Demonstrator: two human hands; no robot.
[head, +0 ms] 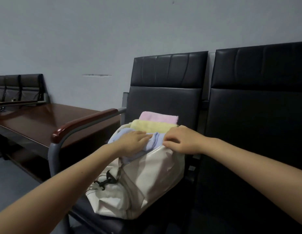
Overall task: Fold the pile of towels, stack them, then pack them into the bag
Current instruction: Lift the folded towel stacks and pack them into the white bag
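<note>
Curled over the near rim of the white bag (152, 179), the right hand (184, 141) pinches the edge of its opening, knuckles up and fingers bent down onto the fabric. Just beside it, the left hand (133, 141) lies flat with straight fingers on the blue towel (154, 141), pressing it down into the bag's mouth; its fingertips point toward the right hand, and the two hands nearly meet.

That blue towel sits nearest the person, bunched and partly folded, with one end spilling over the bag's left rim. Behind it the yellow towel (152, 126) stands folded in the opening, its long axis running left to right across the bag's mouth. Behind that again, the pink towel (158, 117) rises highest, folded, its long edge parallel to the yellow one and tilted slightly down to the right. All three stick up out of the bag, not fully sunk in.

The bag rests on the seat of a black padded chair (165, 92), leaning toward the backrest, its long axis running from the near left to the far right. A black clip (107, 181) hangs at its left end. A red-brown armrest (82, 122) flanks the chair's left side, with a dark wooden table (45, 120) beyond it. A second black chair (258, 102) stands just to the right.
</note>
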